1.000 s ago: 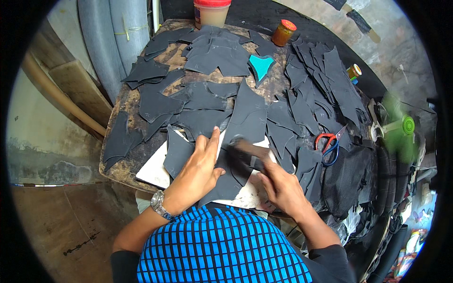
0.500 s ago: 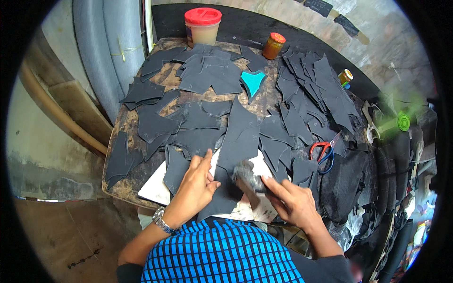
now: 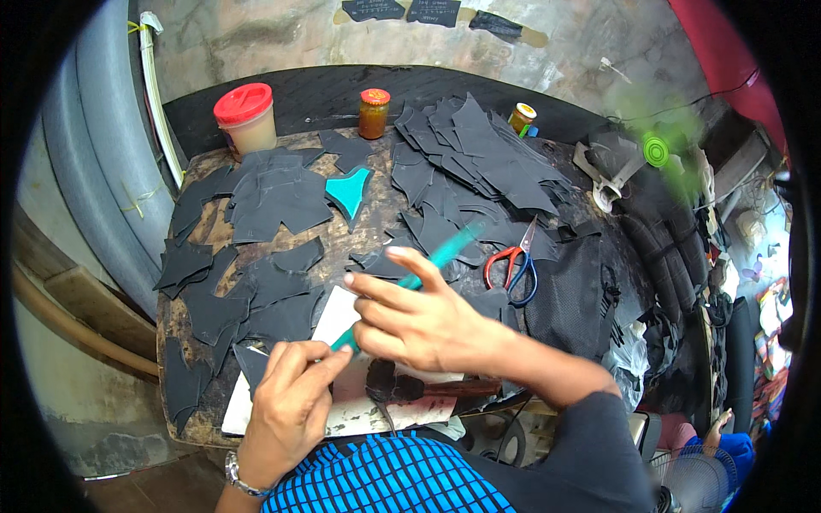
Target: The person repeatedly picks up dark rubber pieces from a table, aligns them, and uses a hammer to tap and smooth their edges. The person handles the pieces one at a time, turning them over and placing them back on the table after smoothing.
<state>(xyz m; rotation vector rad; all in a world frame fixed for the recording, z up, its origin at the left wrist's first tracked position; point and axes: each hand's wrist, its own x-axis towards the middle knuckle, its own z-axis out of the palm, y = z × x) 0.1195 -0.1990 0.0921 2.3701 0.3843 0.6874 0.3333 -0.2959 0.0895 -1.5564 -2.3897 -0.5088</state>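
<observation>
A teal stick-like tool [image 3: 409, 282] is passing over the white board [image 3: 342, 409] at the near edge of the tabletop [image 3: 376, 231], the right hand [image 3: 423, 321] gripping it, fingers spread, and the left hand [image 3: 286, 406] pinching its lower end. A hammer [image 3: 419, 389] is lying on the board. Beyond the board, many cut black pieces [image 3: 274, 201] are already lying spread out, with red-handled scissors [image 3: 511, 261] to its right.

A red-lidded plastic tub [image 3: 246, 117] and two small orange-capped jars [image 3: 373, 113] are seen along the worktable's [image 3: 175, 318] far edge.
</observation>
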